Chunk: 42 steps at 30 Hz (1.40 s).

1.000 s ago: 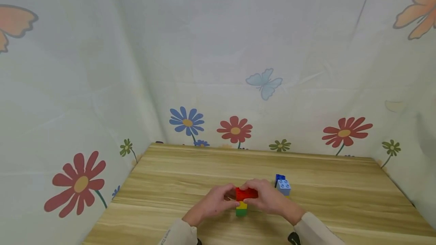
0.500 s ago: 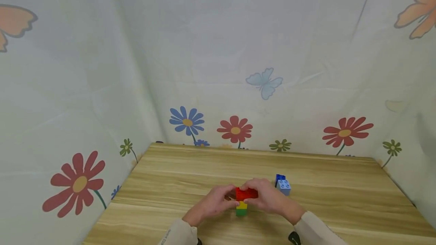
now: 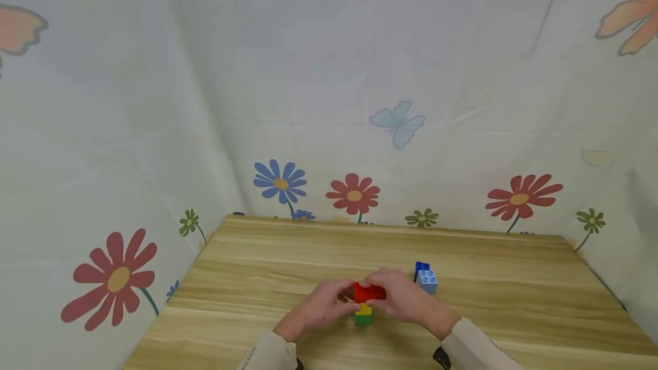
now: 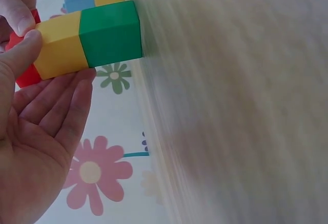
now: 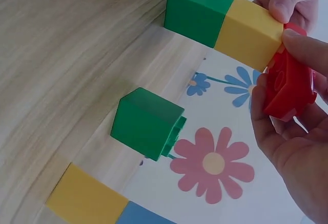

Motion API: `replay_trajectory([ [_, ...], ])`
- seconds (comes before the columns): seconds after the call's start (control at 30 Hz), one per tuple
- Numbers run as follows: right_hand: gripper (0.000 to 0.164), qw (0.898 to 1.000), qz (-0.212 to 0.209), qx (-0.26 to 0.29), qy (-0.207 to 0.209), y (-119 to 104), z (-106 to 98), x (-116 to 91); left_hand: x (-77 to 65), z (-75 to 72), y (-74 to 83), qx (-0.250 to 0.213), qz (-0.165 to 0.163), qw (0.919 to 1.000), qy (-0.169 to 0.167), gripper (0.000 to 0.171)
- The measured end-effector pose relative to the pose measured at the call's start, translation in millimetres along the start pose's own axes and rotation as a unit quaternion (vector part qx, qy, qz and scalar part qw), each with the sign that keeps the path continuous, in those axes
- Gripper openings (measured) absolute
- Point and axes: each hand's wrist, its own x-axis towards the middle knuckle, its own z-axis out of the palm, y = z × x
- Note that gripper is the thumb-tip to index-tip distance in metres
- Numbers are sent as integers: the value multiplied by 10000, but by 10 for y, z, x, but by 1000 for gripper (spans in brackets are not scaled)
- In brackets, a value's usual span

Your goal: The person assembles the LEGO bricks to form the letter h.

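Sleeves: pale sleeves (image 3: 478,347) are coming in from the near edge.
Left hand: the left hand (image 3: 317,305) is gripping the stack (image 3: 363,309) near its top, thumb pressing in front where red and yellow are meeting, fingers curving behind.
Right hand: the right hand (image 3: 403,298) is grasping the red brick (image 5: 294,88) between thumb and fingers.
Stack: it is standing upright between both hands, long axis vertical; whether its base is touching the table (image 3: 288,244) is hard to tell.
Lowest: the green brick (image 4: 111,33) is forming the bottom.
Middle: the yellow brick (image 4: 62,44) is sitting directly above it.
Top: the red brick is lying crosswise on the yellow, long axis running left to right, free end overhanging toward the right hand, hollow underside facing down.
Spare green: in the right wrist view, another green block (image 5: 148,124) is standing apart from the stack, studs pointing up.
Pair: a light blue brick (image 3: 427,281) is resting on a yellow block (image 5: 87,196), beyond the right hand.
Dark blue: a dark blue brick (image 3: 422,266) is showing just behind that pair.
Backdrop: a flowered cloth (image 3: 308,101) is hanging behind the table.
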Motion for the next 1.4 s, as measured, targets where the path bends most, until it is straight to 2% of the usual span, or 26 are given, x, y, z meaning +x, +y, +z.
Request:
replay_trajectory([
  [0.27,25,9999,86,-64,23,2,3,3,1,-8,20,58,61,9999,-60,25],
  [0.53,22,9996,-148,-179,190,15,14,-3,10,-17,6,106,128,9998,-95,27],
  [0.7,23,9996,-66,-266,91,11,21,9,6,-17,-3,180,214,9996,-37,28],
  [0.97,24,9998,117,-151,-91,-4,7,2,19,-14,19,179,-52,9998,-83,29],
  [1.4,23,9980,-62,-327,544,-10,79,-66,55,-1,18,245,-50,9996,-125,25],
])
